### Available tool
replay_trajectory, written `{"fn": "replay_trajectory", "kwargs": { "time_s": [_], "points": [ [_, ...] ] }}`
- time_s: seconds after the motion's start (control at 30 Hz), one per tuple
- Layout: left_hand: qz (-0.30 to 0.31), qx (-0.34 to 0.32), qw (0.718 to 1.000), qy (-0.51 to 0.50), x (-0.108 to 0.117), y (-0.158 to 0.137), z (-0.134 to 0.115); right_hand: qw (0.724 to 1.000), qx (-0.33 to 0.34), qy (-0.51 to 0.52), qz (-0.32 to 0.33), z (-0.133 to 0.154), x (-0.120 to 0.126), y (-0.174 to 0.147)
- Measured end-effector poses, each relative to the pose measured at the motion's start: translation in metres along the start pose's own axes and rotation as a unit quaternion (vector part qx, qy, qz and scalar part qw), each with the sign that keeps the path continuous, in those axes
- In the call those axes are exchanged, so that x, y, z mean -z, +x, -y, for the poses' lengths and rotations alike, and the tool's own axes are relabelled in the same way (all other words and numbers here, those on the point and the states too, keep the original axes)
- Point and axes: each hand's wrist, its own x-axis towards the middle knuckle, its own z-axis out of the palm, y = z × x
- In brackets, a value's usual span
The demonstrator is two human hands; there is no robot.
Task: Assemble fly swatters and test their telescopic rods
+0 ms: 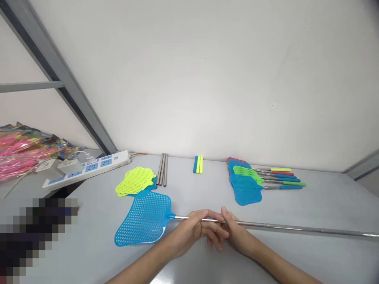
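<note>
A blue fly swatter [145, 217] with its metal telescopic rod [296, 228] drawn out long lies across in front of me. Its mesh head points left, and the rod runs past the right edge of view, where its end is hidden. My left hand [204, 228] is closed on the rod a little right of the head. Close beside it, my right hand [232, 228] grips the same rod between thumb and fingers. Behind the blue head rest loose yellow mesh heads [134, 180] with blue underneath. Three metal tubes [161, 169] lie near them.
Blue and yellow handle grips [197, 165] lie by the wall. Several swatters with retracted rods [246, 189] are stacked at right. A power strip [97, 167] with plugs is at left, near bagged pink goods [20, 150]. A grey metal frame [68, 83] rises behind.
</note>
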Motion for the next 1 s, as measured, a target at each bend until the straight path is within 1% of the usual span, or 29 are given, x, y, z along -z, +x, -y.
{"fn": "replay_trajectory", "kwargs": {
  "time_s": [0.1,0.17,0.27,0.33,0.47,0.6,0.67,0.77,1.0],
  "points": [
    [-0.01,-0.01,1.0,0.005,-0.001,0.0,-0.002,0.998,0.023,0.06,-0.009,-0.001,0.0,0.001],
    [-0.011,-0.011,1.0,0.005,-0.002,-0.001,-0.003,0.991,0.05,0.11,-0.06,-0.003,0.001,0.004],
    [-0.017,-0.012,1.0,0.005,-0.002,-0.002,-0.004,0.969,0.098,0.159,-0.161,-0.003,0.002,0.007],
    [-0.032,-0.02,0.999,0.01,-0.001,-0.003,-0.004,0.959,0.11,0.186,-0.182,-0.001,0.003,0.008],
    [-0.068,-0.039,0.997,0.016,0.002,-0.005,-0.005,0.958,0.11,0.214,-0.153,0.002,0.005,0.007],
    [-0.087,-0.059,0.994,0.004,0.004,-0.007,-0.01,0.962,0.118,0.22,-0.113,0.001,0.007,0.006],
    [-0.099,-0.067,0.993,-0.005,0.005,-0.008,-0.012,0.96,0.126,0.227,-0.103,0.001,0.009,0.006],
    [-0.115,-0.075,0.99,-0.019,0.007,-0.008,-0.013,0.958,0.126,0.237,-0.104,0.0,0.01,0.006],
    [-0.139,-0.095,0.985,-0.033,0.008,-0.007,-0.015,0.954,0.112,0.246,-0.128,0.0,0.009,0.009]
  ]
}}
